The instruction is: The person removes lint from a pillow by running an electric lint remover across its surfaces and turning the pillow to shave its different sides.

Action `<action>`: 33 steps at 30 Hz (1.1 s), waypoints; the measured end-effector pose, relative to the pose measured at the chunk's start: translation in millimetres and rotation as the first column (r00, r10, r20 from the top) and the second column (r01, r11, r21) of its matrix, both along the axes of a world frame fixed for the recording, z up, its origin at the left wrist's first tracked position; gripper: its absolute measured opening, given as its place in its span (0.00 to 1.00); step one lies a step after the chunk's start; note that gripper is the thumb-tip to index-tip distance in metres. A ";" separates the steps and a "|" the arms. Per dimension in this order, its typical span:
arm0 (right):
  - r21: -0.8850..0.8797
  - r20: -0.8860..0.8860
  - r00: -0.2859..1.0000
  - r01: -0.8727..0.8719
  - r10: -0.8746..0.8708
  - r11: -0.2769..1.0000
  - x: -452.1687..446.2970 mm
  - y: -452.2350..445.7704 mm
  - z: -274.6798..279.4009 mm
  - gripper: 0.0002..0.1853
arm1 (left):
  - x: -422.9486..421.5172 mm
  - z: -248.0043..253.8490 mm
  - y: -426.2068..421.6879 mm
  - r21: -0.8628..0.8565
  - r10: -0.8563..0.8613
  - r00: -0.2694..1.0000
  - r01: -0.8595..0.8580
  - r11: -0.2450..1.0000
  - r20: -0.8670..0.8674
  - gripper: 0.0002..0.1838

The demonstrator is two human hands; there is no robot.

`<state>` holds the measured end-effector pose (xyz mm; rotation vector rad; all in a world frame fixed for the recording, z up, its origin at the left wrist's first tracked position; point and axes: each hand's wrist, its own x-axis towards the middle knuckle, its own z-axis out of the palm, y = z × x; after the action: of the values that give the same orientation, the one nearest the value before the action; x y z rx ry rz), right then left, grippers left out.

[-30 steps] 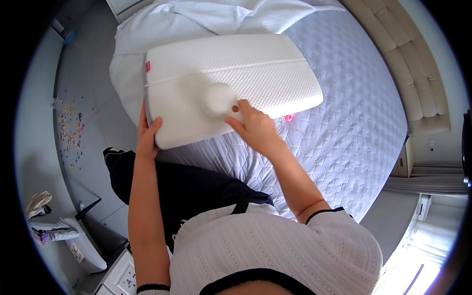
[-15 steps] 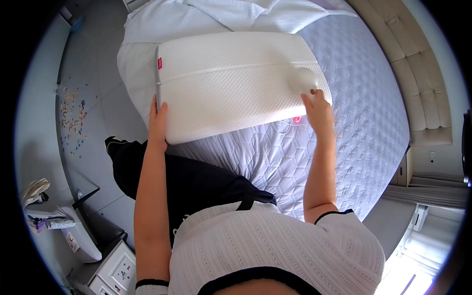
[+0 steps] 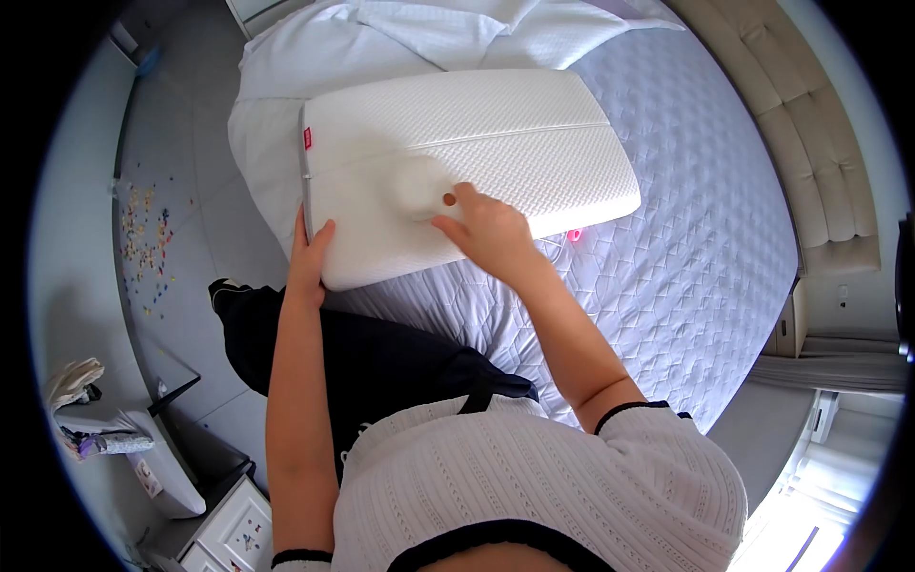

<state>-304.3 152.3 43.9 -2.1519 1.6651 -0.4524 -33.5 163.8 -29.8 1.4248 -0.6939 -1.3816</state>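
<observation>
A white textured pillow (image 3: 534, 143) with a red tag on its left end lies on the quilted bed (image 3: 667, 229). My left hand (image 3: 308, 262) grips the pillow's lower left corner, thumb on top and fingers at the end edge. In my right hand (image 3: 489, 229) is a round white device (image 3: 419, 186), blurred by motion, over the left-middle part of the pillow. A brown dot shows at the device's near side, by my fingertips. Beyond the pillow's near edge, a small pink object (image 3: 574, 234) with a thin white cord rests on the bed.
A crumpled white sheet (image 3: 410, 33) lies behind the pillow. The padded headboard (image 3: 796, 114) stands at the right. Small colourful pieces (image 3: 143, 234) are scattered on the floor at the left. A white cabinet (image 3: 238, 529) is at the lower left.
My right hand and the white device went right to the pillow's far right end, then came back left to its left-middle part. My left hand stays on the corner.
</observation>
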 end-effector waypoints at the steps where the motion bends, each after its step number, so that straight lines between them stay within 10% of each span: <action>1: -0.025 0.007 1.000 0.010 -0.009 1.000 -10.8 -3.5 -0.5 0.21 | -1.1 1.8 0.2 0.000 0.002 1.000 -0.002 1.000 0.013 0.40; 11: -0.145 -0.170 0.869 0.444 -0.465 0.884 -143.3 -27.1 4.2 0.24 | 1.5 1.4 0.2 -0.015 -0.006 1.000 0.006 1.000 0.001 0.48; 33: -0.035 -0.078 0.995 0.056 -0.059 0.998 -13.7 -37.6 0.5 0.23 | 2.8 -2.1 1.4 -0.058 -0.010 1.000 0.008 0.998 -0.025 0.46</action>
<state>-317.9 114.7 44.4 -2.1763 1.7777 -0.4193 -30.7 165.2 -31.9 1.3578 -0.7188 -1.3737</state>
